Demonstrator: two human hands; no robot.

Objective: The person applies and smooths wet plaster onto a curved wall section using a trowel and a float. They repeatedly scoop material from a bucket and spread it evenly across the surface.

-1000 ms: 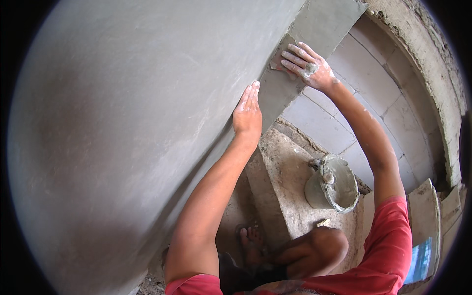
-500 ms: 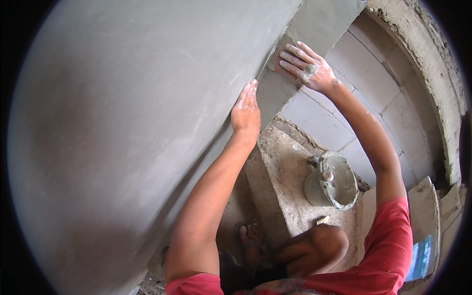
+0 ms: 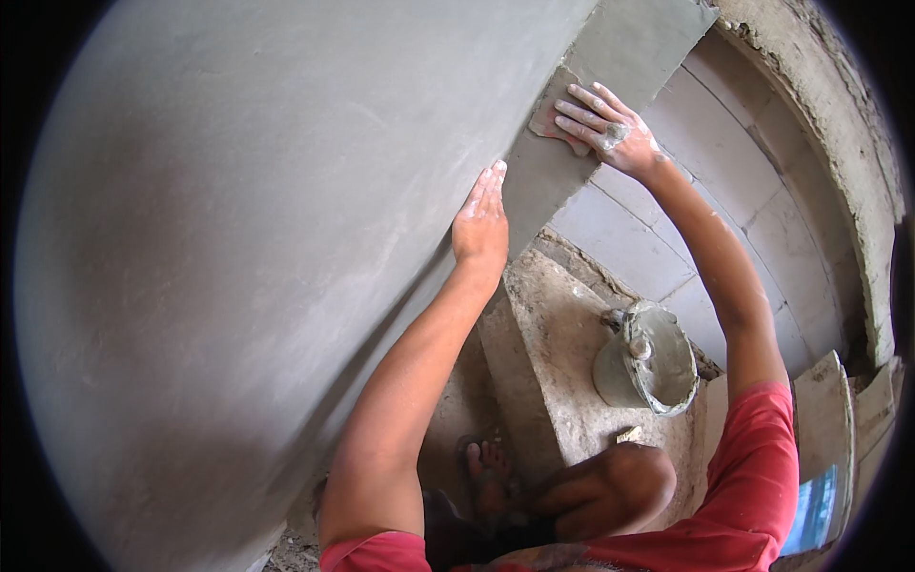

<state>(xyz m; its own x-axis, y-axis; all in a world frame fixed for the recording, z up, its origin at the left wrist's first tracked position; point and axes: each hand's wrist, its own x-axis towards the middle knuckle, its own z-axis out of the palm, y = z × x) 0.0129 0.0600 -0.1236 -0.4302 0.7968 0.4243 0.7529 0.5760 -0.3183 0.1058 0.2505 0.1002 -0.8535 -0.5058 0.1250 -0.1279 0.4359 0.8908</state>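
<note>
Smooth grey plaster covers the broad wall face on the left and the narrow strip that runs along its edge. My right hand, spotted with wet mortar, presses a thin flat piece against that strip. The piece is grey with reddish patches; its material is hard to make out. My fingers stretch over it and hide part of it. Further down the same edge, my left hand rests against the plaster, fingers straight and close together, with nothing seen in it. White smears mark its fingertips.
A mortar-coated bucket with a handled tool in it stands on a rough concrete ledge, right of my left forearm. Pale blocks form the wall behind. My bent knee is below the bucket.
My right hand has shifted slightly right and down in the picture, the flat piece moving with it and showing more. My left hand keeps nearly the same place on the edge.
</note>
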